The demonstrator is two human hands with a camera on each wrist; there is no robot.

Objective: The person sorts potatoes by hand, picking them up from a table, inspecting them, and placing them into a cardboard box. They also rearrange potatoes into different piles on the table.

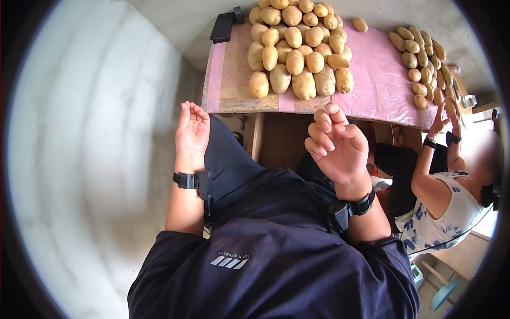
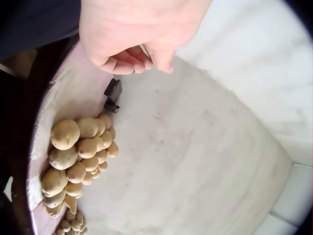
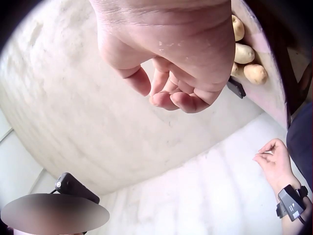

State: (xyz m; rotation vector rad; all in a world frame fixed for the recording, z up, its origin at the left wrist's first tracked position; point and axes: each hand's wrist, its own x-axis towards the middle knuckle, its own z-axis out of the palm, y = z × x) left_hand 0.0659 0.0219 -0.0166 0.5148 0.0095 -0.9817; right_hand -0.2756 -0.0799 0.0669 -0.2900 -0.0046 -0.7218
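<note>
In the head view my left hand is raised palm up before the table's near left corner, its fingers loosely bent and holding nothing. My right hand is also up, palm showing and fingers loosely curled around air, just in front of the table edge. Beyond both hands, rows of potatoes cover the left part of the table, which has a pink plastic cover. The right wrist view shows the right hand with its thumb apart from the bent fingers.
A black phone lies at the table's back left corner. One potato sits apart near the back edge. At the right, another person raises both hands by a second group of potatoes. A pale wall stands at the left.
</note>
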